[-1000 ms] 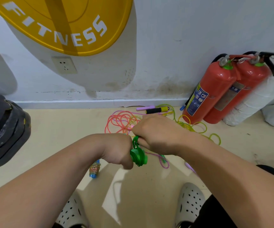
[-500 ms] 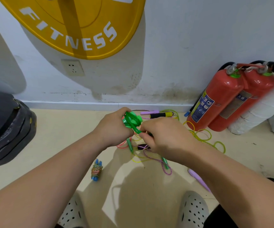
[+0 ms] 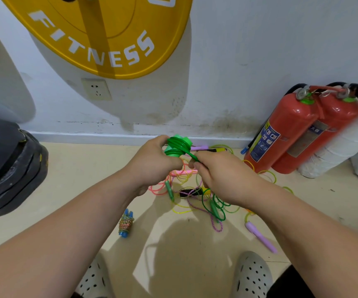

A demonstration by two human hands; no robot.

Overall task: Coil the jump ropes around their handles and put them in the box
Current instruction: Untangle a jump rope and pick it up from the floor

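Left hand (image 3: 152, 162) is closed round the green jump rope (image 3: 177, 146), gripping the handles held together, with several turns of cord already wound on them. The bundle is held up in the air in front of the baseboard, above the pile on the floor. Right hand (image 3: 223, 179) is curled too, pinching the free green strand (image 3: 192, 155) that runs taut from the coil down into its fingers. The two hands are close, nearly touching.

Floor (image 3: 77, 179) below the hands has a tangle of loose ropes: pink rope (image 3: 160, 188), yellow rope (image 3: 182, 208), purple braided rope (image 3: 214, 222) and green loops (image 3: 221, 204) – cannot tell if the loops belong to the held rope. A green handle (image 3: 169, 189) lies in the tangle. A purple handle (image 3: 260, 236) lies apart, near the right forearm. By the wall, just behind the coil, are another purple handle (image 3: 199, 147) and a black-and-yellow handle (image 3: 214, 150).

One finished bundle – multicolour cord wound on blue handles (image 3: 126, 222) – lies on the floor under the left forearm.

Two red fire extinguishers (image 3: 281, 130) lean on the wall at right, side by side and touching. A yellow FITNESS plate (image 3: 109, 35) hangs on the wall with a socket (image 3: 96, 89) below it. Black weight plates (image 3: 8, 168) are at far left. White perforated shoes (image 3: 252, 274) are at the bottom edge.
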